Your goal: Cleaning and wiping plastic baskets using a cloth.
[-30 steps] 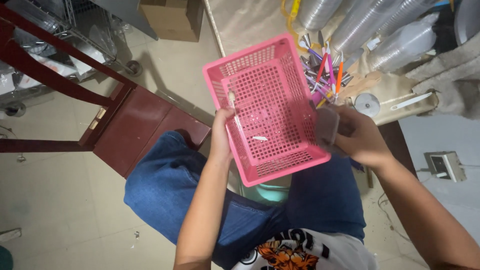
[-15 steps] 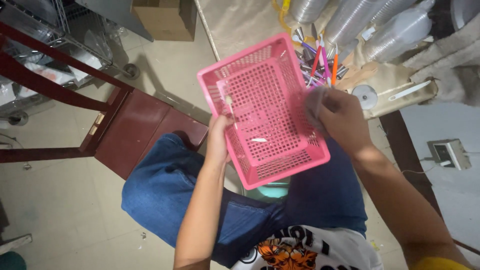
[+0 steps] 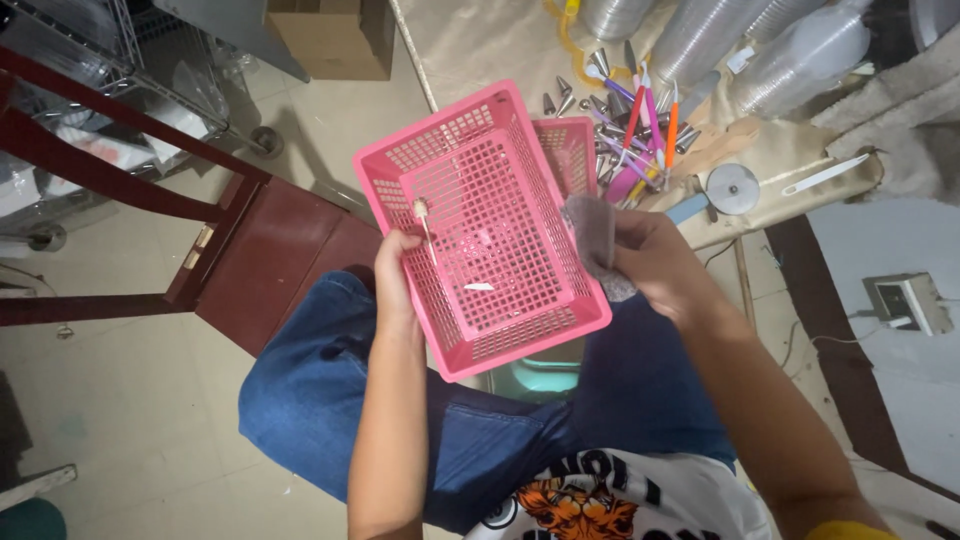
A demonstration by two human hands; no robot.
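Note:
A pink plastic basket [image 3: 495, 235] with a grid of holes is held over my lap, tilted with its opening toward me. My left hand [image 3: 397, 275] grips its left rim, thumb inside beside a small stick-like bit. My right hand [image 3: 655, 265] holds a crumpled grey cloth [image 3: 595, 240] against the basket's right rim. A small white scrap lies on the basket's bottom. I sit with blue jeans [image 3: 330, 400] below the basket.
A dark red wooden chair [image 3: 250, 260] stands to the left. A table [image 3: 500, 40] ahead carries metal piping tips, coloured tools [image 3: 640, 120], a round cutter [image 3: 732, 188] and stacked clear cups [image 3: 700, 35]. A cardboard box [image 3: 335, 35] sits on the floor. A teal object [image 3: 545, 375] lies under the basket.
The basket has tipped so its inside faces me more. My right hand slid with the cloth from the basket's far right side down along its right rim.

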